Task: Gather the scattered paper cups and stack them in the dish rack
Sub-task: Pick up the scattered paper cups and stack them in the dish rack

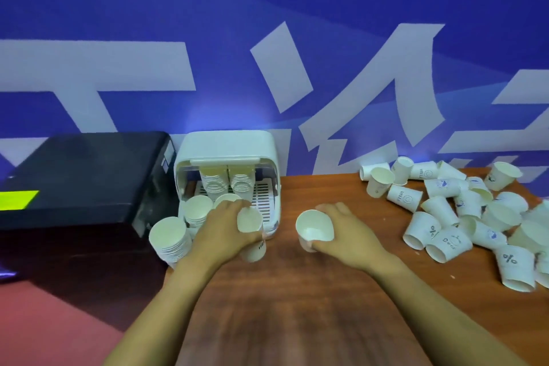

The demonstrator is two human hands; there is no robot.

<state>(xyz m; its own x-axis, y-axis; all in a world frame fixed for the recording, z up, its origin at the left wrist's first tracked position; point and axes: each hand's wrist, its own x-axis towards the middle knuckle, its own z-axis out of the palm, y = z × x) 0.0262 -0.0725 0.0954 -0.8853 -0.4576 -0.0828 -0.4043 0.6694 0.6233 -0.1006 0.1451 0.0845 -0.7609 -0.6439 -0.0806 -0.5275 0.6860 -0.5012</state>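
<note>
A white dish rack point(227, 144) with its lid raised stands at the table's back left. Two tall cup stacks point(227, 181) sit deep inside it, and shorter stacks point(197, 209) stand at its front. Another stack point(170, 239) leans outside its front left corner. My left hand point(221, 232) grips a paper cup point(252, 235) just in front of the rack, mouth towards me. My right hand point(341, 235) holds a second cup point(314, 227) over the table, tilted with its mouth up. Several loose cups point(463, 211) lie scattered on the right.
A black box point(80, 175) with a yellow-green label sits left of the rack, beyond the wooden table point(297, 291). A blue wall with large white shapes rises right behind the table. Red floor shows at the lower left.
</note>
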